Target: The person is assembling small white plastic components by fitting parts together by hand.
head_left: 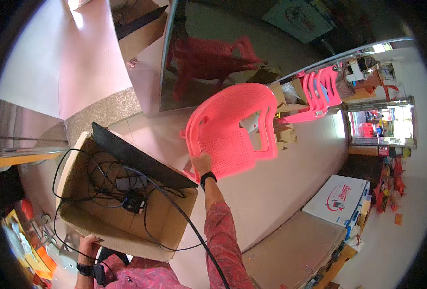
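My right hand is closed on the near rim of a pink plastic armchair with a perforated seat. At the lower left my left hand grips the edge of an open cardboard box, held tilted against my body. Tangled black cables and a small black power adapter lie inside it. A flat black panel leans along the box's far side. One thick black cable runs out of the box and across my right forearm. The left fingers are partly hidden by the box.
A dark glossy glass panel stands behind the chair and reflects it. More pink chairs and cardboard pieces are farther right. A white printed box rests by a brown table. A doorway opens at the far right.
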### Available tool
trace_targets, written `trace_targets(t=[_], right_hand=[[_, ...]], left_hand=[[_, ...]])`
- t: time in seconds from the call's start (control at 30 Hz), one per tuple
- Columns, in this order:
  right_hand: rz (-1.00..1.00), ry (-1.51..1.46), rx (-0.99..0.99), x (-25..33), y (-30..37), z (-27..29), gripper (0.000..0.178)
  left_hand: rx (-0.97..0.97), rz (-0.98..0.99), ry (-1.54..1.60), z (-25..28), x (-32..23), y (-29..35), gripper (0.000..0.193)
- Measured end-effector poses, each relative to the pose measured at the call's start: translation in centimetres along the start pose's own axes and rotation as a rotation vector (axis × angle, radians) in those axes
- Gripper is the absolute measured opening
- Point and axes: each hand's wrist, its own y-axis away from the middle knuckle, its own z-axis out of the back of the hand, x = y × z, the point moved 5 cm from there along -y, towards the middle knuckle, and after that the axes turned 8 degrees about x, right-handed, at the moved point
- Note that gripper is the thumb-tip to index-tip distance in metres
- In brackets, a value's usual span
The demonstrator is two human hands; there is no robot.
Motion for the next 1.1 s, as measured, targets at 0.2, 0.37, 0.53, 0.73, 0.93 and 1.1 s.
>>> trace_targets(t=[0.2, 0.37, 0.53, 0.73, 0.93, 1.1], right_hand=[[0.021, 0.006, -0.008, -0.5, 4.5, 3.2, 0.033], [0.154, 0.196, 0.026, -1.8, 6.3, 4.4, 0.033], [0.088, 0.185, -0.134, -4.5, 8.4, 2.7, 0.044], [0.055, 0.201, -0.231, -4.0, 9.6, 0.4, 0.04], [-0.123, 0.176, -0.034, -4.6, 8.9, -1.9, 0.042], [-0.037, 0.153, -0.114, -3.7, 9.8, -5.9, 0.04]], left_hand=[[-0.093, 0.145, 0.322, -2.1, -1.3, 0.3, 0.012], [-0.04, 0.103, 0.341, -1.6, -1.5, -1.1, 0.003], [-0.104, 0.14, 0.37, -2.7, -3.3, -1.2, 0.014], [-0.172, 0.195, 0.378, 0.2, -2.9, -1.4, 0.008], [-0.113, 0.118, 0.46, 3.7, -3.0, -2.1, 0.029], [-0.148, 0.018, 0.437, 5.5, -7.4, -0.6, 0.053]])
